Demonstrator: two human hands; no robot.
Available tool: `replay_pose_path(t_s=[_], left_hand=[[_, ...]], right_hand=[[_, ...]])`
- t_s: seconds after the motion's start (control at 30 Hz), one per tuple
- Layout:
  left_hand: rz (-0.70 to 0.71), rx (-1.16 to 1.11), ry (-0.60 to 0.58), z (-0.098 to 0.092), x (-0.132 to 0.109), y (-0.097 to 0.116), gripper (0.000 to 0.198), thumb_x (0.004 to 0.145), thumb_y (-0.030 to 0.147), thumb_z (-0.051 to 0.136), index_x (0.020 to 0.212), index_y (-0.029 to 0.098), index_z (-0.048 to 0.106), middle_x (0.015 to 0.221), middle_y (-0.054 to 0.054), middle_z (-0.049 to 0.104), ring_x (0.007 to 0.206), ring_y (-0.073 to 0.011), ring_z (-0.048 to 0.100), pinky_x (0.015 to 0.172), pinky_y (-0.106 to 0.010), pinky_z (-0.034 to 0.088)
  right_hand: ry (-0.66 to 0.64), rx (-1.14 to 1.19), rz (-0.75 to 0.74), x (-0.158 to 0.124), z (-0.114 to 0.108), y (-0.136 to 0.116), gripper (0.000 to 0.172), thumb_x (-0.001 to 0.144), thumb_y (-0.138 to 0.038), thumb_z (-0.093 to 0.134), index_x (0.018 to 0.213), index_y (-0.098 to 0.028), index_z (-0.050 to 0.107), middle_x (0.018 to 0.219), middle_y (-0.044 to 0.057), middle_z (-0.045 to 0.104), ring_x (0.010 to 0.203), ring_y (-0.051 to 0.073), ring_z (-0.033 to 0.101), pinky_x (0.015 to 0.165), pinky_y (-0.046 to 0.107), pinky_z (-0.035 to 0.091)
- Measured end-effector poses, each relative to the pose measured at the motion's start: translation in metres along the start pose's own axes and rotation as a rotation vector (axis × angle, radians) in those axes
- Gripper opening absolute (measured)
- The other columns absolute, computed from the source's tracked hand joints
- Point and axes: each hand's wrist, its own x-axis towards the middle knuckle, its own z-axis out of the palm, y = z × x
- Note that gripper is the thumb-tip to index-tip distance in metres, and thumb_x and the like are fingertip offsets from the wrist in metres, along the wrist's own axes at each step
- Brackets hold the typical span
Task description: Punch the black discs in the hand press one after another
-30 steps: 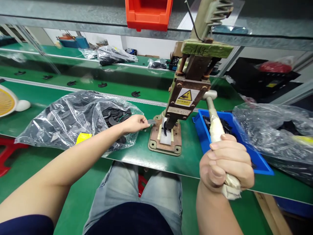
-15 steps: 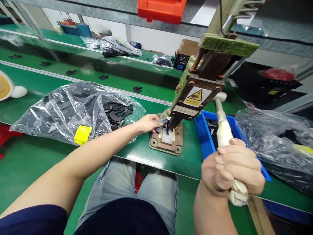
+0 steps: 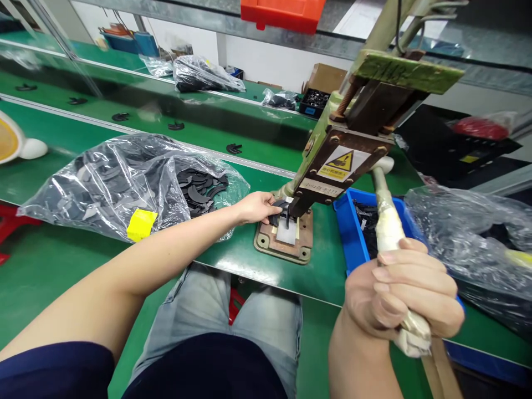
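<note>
My left hand (image 3: 256,207) pinches a small dark curved part (image 3: 281,206) and holds it on the base plate (image 3: 282,246) of a hand press (image 3: 341,160), right under the press head. My right hand (image 3: 405,293) is wrapped around the press lever (image 3: 388,221), whose grip is wound in white tape. A clear plastic bag (image 3: 124,185) full of the same dark curved parts lies left of the press, with a yellow tag on it.
A blue bin (image 3: 353,233) with dark parts stands right of the press, beside another plastic bag (image 3: 469,233). A green conveyor belt (image 3: 124,127) behind carries scattered dark parts. An orange bin (image 3: 282,14) hangs overhead. My knees are under the bench edge.
My left hand moved from beside the bag to the press base, bringing the dark part under the press head. My right hand stayed gripped on the lever.
</note>
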Motion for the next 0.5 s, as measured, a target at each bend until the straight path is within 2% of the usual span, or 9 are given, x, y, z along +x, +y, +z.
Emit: replay_pose_path(t_s=[0.13, 0.37, 0.5], left_hand=[[-0.024, -0.007, -0.020, -0.001, 0.003, 0.003, 0.033, 0.082, 0.032, 0.087, 0.081, 0.015, 0.059, 0.067, 0.001, 0.066, 0.053, -0.0100, 0.065, 0.054, -0.022, 0.058], [-0.171, 0.089, -0.050, -0.003, 0.002, 0.018, 0.036, 0.083, 0.031, 0.085, 0.080, 0.019, 0.052, 0.059, 0.005, 0.059, 0.049, -0.0137, 0.067, 0.051, -0.024, 0.060], [-0.257, 0.076, -0.105, -0.003, 0.003, 0.026, 0.033, 0.083, 0.031, 0.086, 0.085, 0.018, 0.056, 0.058, 0.003, 0.063, 0.050, -0.0150, 0.069, 0.052, -0.022, 0.059]], right_hand=[[0.001, 0.026, 0.038, 0.001, 0.002, -0.004, 0.047, 0.087, -0.045, 0.070, 0.060, -0.022, 0.040, 0.053, -0.006, 0.040, 0.055, 0.011, 0.053, 0.077, 0.041, 0.053], [-0.001, -0.003, 0.033, 0.004, 0.003, -0.005, 0.042, 0.088, -0.044, 0.067, 0.064, -0.023, 0.040, 0.053, -0.006, 0.038, 0.053, 0.012, 0.050, 0.076, 0.041, 0.052], [-0.017, 0.008, 0.034, 0.001, 0.004, -0.007, 0.041, 0.088, -0.043, 0.067, 0.064, -0.023, 0.041, 0.055, -0.006, 0.040, 0.055, 0.012, 0.050, 0.077, 0.041, 0.052]])
